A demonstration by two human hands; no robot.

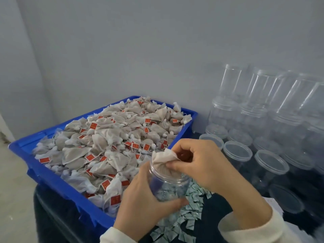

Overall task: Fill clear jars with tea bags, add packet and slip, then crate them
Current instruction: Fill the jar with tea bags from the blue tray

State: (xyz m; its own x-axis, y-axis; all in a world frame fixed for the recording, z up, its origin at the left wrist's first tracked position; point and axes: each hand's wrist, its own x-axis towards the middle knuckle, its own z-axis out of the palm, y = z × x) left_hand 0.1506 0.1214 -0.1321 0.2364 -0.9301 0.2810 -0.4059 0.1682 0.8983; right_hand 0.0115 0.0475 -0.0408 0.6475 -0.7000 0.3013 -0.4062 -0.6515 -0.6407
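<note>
Your left hand (140, 199) wraps jar (168, 183) mid-wall, held above packets (191, 207). Your right hand (198, 160) pinches tea bag (164, 157) at jar mouth. Bag likely soft, light (squashes easily); pinch gathered top. Jar probably slick, thin-walled: grip gently. More bags in bin (52, 176).

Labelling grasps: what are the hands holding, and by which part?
Left hand grips the clear jar round its body. Right hand pinches a tea bag by its top edge at the jar's mouth.
</note>
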